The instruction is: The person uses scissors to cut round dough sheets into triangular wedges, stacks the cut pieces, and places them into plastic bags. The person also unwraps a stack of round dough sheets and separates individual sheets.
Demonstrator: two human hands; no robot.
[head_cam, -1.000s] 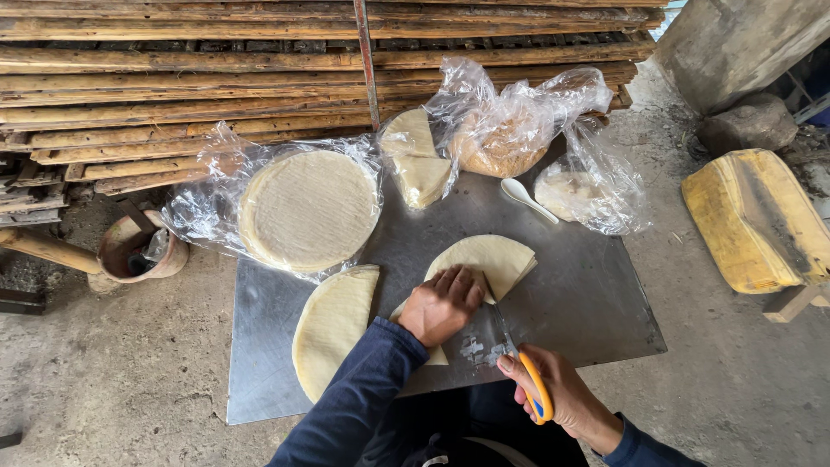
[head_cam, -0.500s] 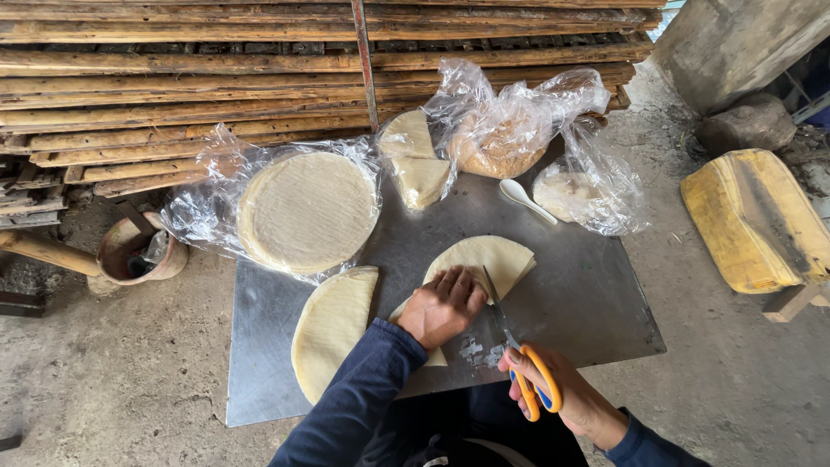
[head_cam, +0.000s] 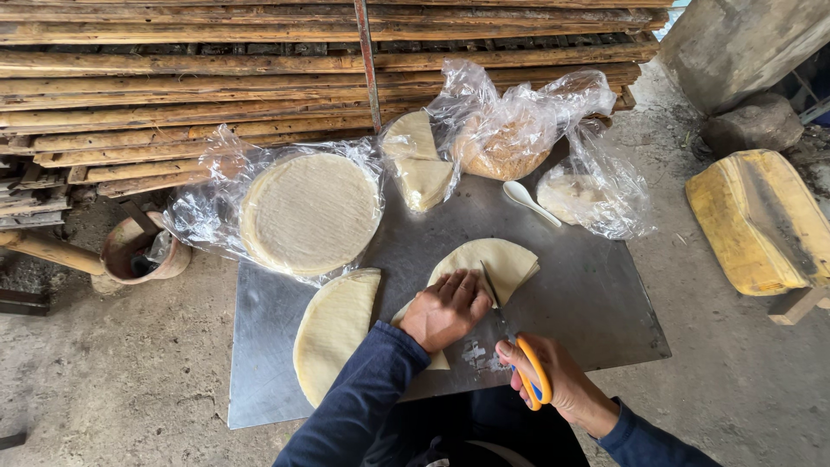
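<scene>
The folded wrapper stack [head_cam: 493,264] lies mid-table [head_cam: 596,303], pinned flat under the left hand [head_cam: 447,309]. The right hand [head_cam: 553,380] is clenched through orange scissors [head_cam: 519,355], blades in the stack. A half stack [head_cam: 333,333] lies just left; a round bagged stack [head_cam: 309,212] sits behind.

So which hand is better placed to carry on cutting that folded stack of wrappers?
Probably the right hand: it already holds the orange-handled scissors, whose blades point into the folded stack of wrappers. The left hand lies flat on the stack, pinning it down.
</scene>
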